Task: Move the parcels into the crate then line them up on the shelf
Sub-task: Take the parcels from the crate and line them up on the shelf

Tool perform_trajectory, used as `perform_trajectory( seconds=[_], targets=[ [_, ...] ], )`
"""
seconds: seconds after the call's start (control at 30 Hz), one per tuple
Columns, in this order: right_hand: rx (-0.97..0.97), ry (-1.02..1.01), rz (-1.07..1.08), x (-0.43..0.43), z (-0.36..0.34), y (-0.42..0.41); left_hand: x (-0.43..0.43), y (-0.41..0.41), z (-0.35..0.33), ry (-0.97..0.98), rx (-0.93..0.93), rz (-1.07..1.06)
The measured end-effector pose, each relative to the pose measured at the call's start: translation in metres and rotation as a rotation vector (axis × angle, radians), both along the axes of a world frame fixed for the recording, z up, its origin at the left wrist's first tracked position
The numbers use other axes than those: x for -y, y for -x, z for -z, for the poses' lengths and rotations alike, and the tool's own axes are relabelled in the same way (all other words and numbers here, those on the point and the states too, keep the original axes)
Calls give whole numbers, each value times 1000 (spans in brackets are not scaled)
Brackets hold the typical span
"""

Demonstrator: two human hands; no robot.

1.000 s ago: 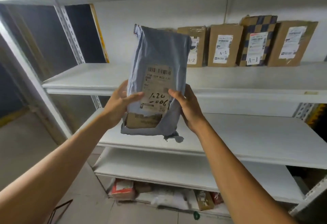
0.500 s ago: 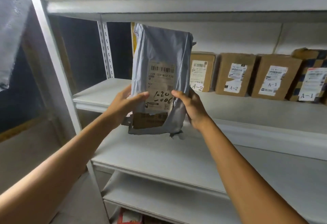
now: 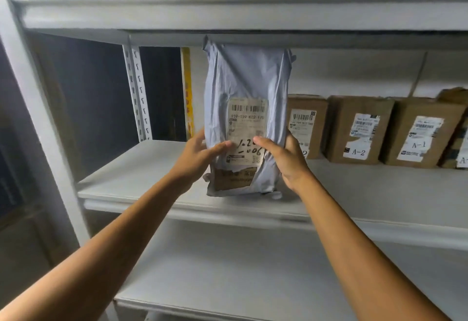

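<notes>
head view:
parcel: grey parcel [image 3: 245, 87], plastic mailer, upright, frame centre; torn at bottom, brown card showing
label: white label [image 3: 247, 128] faces camera, barcode on top, handwritten digits low
left hand: left hand [image 3: 196, 158] grips parcel's 9 o'clock edge, thumb across front on label, fingers curled behind, hidden
right hand: right hand [image 3: 286, 161] grips the 3 o'clock edge, thumb on label, fingers behind
where: parcel bottom low over front of middle shelf [image 3: 141, 168]; touching or not, cannot tell; top overlaps upper shelf [image 3: 228, 14] underside
boxes: cardboard boxes [image 3: 359, 130] in a row at parcel's 3 o'clock, back of same shelf, upright, tags A-2, A-1
rest: slotted post [image 3: 138, 92] at 9 o'clock; lower shelf [image 3: 228, 270] at 6 o'clock
</notes>
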State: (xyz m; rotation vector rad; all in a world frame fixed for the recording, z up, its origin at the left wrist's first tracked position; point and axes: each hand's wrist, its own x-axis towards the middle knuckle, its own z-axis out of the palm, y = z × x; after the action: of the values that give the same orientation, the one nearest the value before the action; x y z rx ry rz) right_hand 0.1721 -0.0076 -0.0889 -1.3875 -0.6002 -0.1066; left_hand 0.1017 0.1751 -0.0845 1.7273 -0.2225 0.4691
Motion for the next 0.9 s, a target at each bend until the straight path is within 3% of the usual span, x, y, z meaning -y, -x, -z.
perform_trajectory(
  seconds=[0.37, 0.53, 0.7, 0.9],
  targets=[
    [51, 363, 300, -24, 10, -135, -24, -165, 20, 13, 11, -31],
    [55, 340, 487, -54, 16, -174, -37, -219, 28, -35, 22, -114],
    [-13, 450, 545, -77, 26, -195, -46, -243, 36, -109, 73, -213],
    [-42, 468, 513, -81, 25, -205, -61, -256, 39, -72, 11, -205]
  ],
)
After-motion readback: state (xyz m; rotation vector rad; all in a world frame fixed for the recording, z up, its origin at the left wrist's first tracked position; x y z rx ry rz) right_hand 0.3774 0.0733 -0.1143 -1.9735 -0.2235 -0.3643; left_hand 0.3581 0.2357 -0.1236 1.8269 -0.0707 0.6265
